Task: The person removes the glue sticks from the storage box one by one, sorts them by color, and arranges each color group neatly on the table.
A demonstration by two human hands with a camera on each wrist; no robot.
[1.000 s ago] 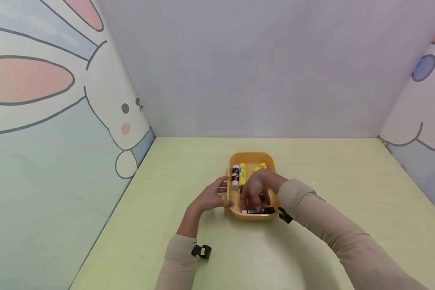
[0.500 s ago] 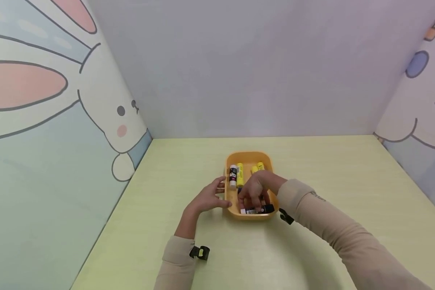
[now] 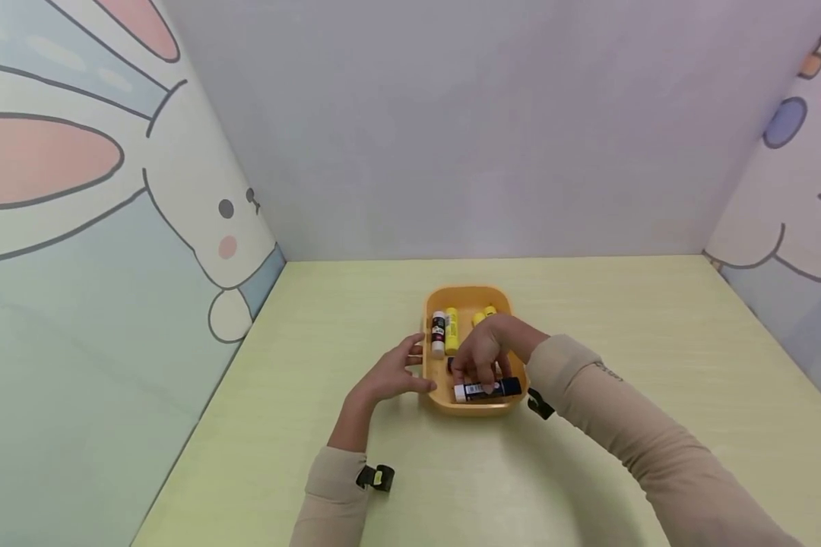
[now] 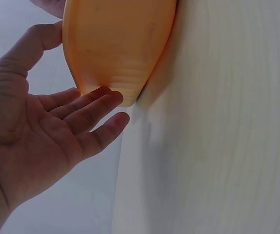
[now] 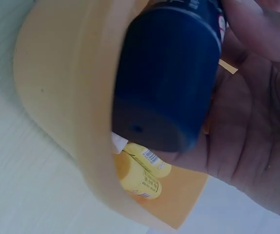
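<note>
In the head view an orange plastic basket (image 3: 475,296) stands on the table with several glue sticks inside. My right hand (image 3: 482,357) reaches in from the right and pinches a dark glue stick (image 3: 510,386) with a white end, lying crosswise at the near wall. Its blunt dark cap (image 5: 167,78) fills the right wrist view, beside the thumb. My left hand (image 3: 393,372) is at the basket's left side, thumb at the rim and loosely extended fingers (image 4: 93,112) along the outer wall. Part of another dark stick (image 3: 451,365) shows beside the right fingers; the rest is hidden.
A black-and-white glue stick (image 3: 439,334) and a yellow one (image 3: 451,330) lie side by side at the basket's left. Yellow sticks (image 5: 145,183) lie at its far right. The pale table (image 3: 356,304) meets walls at the back and sides.
The dark glue stick has risen a little and shifted away from the near wall, pinched in my right hand. The left hand stays at the basket's side.
</note>
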